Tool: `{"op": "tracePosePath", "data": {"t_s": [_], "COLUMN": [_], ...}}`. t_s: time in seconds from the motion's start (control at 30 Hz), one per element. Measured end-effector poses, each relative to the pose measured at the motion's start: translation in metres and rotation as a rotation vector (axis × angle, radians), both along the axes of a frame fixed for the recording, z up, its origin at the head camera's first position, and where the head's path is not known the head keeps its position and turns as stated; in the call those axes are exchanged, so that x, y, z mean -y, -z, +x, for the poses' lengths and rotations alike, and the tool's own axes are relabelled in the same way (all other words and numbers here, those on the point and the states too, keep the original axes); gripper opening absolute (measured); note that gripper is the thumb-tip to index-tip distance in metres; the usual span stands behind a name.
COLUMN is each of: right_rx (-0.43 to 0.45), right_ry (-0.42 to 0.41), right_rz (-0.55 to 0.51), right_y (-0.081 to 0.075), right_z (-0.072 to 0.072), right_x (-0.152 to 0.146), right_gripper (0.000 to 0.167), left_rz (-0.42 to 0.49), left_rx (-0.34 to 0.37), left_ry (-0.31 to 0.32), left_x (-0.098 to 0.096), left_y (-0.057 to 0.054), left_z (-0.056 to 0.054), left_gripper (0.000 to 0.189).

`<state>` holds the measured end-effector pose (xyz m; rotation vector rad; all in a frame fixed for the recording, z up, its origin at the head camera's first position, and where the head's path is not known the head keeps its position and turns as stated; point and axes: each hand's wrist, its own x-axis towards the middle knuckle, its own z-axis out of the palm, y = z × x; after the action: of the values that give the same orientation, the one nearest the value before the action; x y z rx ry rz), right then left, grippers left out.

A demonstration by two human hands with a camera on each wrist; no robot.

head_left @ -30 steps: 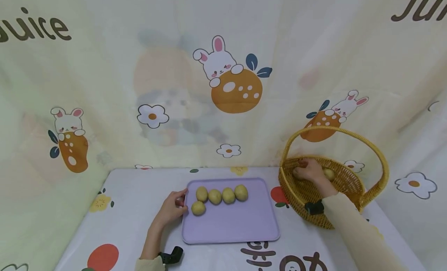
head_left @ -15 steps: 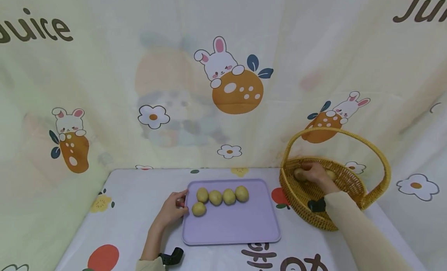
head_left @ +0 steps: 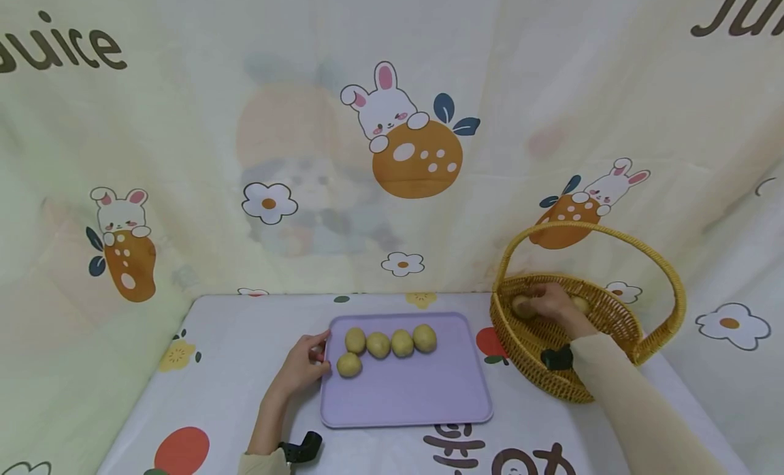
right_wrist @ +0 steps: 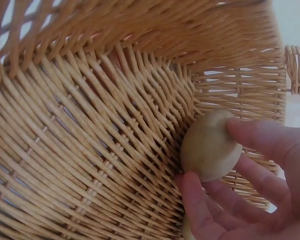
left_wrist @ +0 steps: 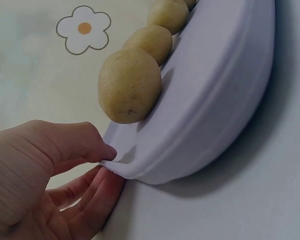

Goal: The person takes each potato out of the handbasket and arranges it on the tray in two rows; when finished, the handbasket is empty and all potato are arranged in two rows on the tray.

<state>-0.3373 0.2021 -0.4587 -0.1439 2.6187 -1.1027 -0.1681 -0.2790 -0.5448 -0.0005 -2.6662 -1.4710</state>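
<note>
My left hand (head_left: 299, 367) pinches the left rim of a lilac tray (head_left: 416, 397), thumb on top and fingers beneath, as the left wrist view shows. Several potatoes sit on this tray: a row along its far side ending in a potato (head_left: 425, 338), plus one potato (head_left: 349, 365) nearer the left hand. Inside a wicker basket (head_left: 554, 386) on the right, my right hand (head_left: 552, 303) holds a potato (right_wrist: 210, 145) between thumb and fingers, low against the woven wall. Another potato (head_left: 580, 305) shows behind that hand, partly covered by it.
The basket's tall arched handle (head_left: 664, 264) rises over the right forearm. A printed cloth (head_left: 245, 332) covers the table, and a curtain (head_left: 306, 121) with rabbit and fruit pictures hangs close behind it.
My right hand has shifted slightly right inside the basket, and the potato at its fingertips shows more than a second ago. The left hand, tray and its potatoes stay as they were.
</note>
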Motion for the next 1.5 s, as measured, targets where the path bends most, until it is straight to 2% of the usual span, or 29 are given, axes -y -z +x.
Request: {"op": "tracePosePath", "data": {"t_s": [0.13,0.33,0.53,1.1,1.3,1.5], "right_rx": [0.015,0.046,0.059,0.000,-0.011,-0.047], "right_ry": [-0.011,-0.002,-0.011,-0.040,-0.026,-0.049], "right_rz": [-0.039,-0.089,-0.154,-0.203,-0.193,-0.201], "right_y": [-0.004,-0.006,-0.011,-0.030,-0.035,-0.039], "right_z": [0.002,0.003,0.007,0.035,0.042,0.052], "right_x": [0.000,0.000,0.000,0.000,0.000,0.007], "right_gripper": [0.045,0.054,0.053,0.054,0.056,0.057], "left_rz": [-0.015,-0.026,-0.030,-0.018,-0.029,-0.025], "left_rx": [0.007,0.021,0.016,0.016,0.009,0.014], "left_ry": [0.000,-0.001,-0.008,-0.010,-0.006,-0.005], "left_x": [0.001,0.000,0.001,0.002,0.001,0.001], "left_y": [0.000,-0.001,-0.002,-0.001,-0.001,-0.001], "left_z": [0.000,0.000,0.001,0.001,0.001,0.000], "left_gripper": [0.066,0.066,0.066,0.066,0.066,0.065]}}
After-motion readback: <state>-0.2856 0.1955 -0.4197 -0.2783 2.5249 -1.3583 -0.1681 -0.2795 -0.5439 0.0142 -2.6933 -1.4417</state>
